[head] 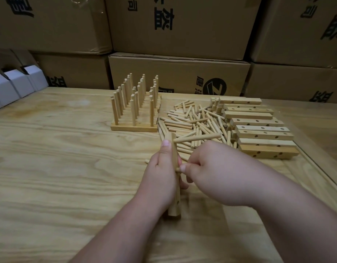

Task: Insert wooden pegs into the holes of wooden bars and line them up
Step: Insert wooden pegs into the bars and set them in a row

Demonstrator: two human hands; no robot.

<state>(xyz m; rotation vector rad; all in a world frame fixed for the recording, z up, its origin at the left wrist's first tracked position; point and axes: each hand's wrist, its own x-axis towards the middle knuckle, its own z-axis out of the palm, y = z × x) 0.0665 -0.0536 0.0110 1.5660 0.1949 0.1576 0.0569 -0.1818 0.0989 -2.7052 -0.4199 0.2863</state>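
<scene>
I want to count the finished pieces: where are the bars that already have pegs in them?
The finished bars stand lined up left of centre on the table, directly left of the loose peg pile.

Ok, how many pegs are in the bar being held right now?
2: one peg juts from the far end of the bar; the right hand pinches a second peg at its middle. The left hand may hide more.

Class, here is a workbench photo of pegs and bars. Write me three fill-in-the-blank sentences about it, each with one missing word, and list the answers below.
1. The left hand grips a wooden ____ with one peg already in it.
2. The right hand pinches a second ____ against the held piece.
3. The finished bars stand with their pegs pointing ____.

Answers: bar; peg; up
</scene>
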